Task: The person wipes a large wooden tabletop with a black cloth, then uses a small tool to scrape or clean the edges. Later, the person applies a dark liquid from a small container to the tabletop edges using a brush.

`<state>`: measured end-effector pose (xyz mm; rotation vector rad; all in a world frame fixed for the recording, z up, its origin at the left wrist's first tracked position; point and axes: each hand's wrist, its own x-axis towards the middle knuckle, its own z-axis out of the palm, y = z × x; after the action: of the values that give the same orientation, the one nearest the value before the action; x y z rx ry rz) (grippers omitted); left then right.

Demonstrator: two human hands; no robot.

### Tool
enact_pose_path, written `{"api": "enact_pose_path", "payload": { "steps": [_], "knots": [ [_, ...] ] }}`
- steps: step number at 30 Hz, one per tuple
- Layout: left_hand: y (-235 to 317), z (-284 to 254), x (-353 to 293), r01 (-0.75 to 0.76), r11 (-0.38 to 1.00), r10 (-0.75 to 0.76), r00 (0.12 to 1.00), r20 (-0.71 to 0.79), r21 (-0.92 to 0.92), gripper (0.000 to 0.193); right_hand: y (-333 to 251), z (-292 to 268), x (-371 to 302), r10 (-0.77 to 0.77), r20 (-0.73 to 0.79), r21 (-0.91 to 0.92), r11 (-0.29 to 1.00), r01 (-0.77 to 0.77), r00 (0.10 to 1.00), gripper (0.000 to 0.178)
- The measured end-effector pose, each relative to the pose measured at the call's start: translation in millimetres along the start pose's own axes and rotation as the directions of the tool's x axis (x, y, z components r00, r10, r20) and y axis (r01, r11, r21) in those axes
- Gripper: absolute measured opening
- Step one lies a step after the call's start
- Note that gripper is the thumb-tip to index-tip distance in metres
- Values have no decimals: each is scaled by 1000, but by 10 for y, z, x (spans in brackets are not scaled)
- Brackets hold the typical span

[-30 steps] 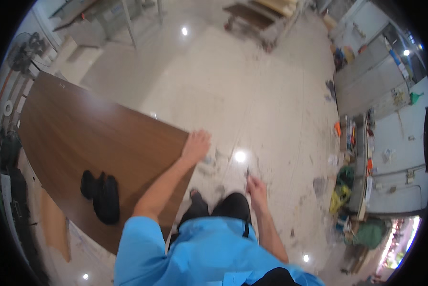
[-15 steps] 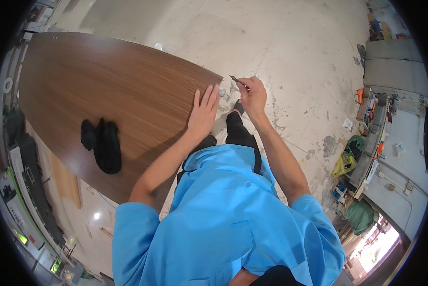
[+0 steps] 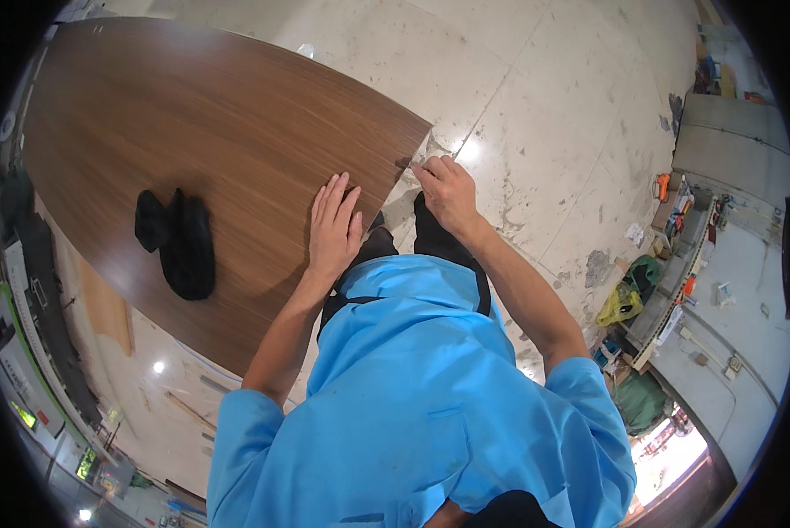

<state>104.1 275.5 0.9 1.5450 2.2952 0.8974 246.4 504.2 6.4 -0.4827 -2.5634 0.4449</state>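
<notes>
A large brown wood-grain board (image 3: 193,114) lies flat in front of me. My left hand (image 3: 333,224) rests palm down on it near its right edge, fingers spread and straight. My right hand (image 3: 445,189) is at the board's right edge, just beside the corner, with its fingers pinched together on a small thin tool that is mostly hidden by the fingers. A bundle of black cloth or gloves (image 3: 179,242) lies on the board to the left of my left hand, apart from it. My blue shirt fills the lower part of the view.
Pale stained floor tiles (image 3: 544,114) spread to the right of the board. A grey workbench (image 3: 729,150) with an orange tool (image 3: 661,187), a yellow bag (image 3: 621,305) and a green bag (image 3: 641,400) lines the right side. Dark shelving (image 3: 34,290) runs along the left.
I have leaned further over the board. My left hand stayed flat on it. My right hand came from beside my body up to the board's right edge with the thin tool.
</notes>
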Motion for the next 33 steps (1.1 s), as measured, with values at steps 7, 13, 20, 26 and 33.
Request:
{"api": "enact_pose_path", "payload": {
  "steps": [7, 13, 20, 26, 33],
  "knots": [
    [118, -74, 43, -42, 981, 14, 989, 144, 191, 59, -1, -56, 57, 66, 83, 15, 998, -67, 994, 18],
    [222, 193, 720, -118, 959, 97, 991, 94, 258, 68, -20, -420, -472, 357, 426, 509, 665, -546, 831, 6],
    [-390, 254, 2038, 190, 890, -202, 979, -14, 416, 67, 1059, -635, -97, 693, 637, 635, -223, -739, 339, 9],
    [-671, 10, 2360, 636, 741, -484, 728, -485, 215, 75, 1765, -423, 370, 541, 754, 568, -254, -783, 372, 8],
    [-778, 234, 2388, 724, 614, -561, 680, -472, 312, 71, 2343, -204, 792, 454, 833, 457, -243, -856, 316, 7]
  ]
}}
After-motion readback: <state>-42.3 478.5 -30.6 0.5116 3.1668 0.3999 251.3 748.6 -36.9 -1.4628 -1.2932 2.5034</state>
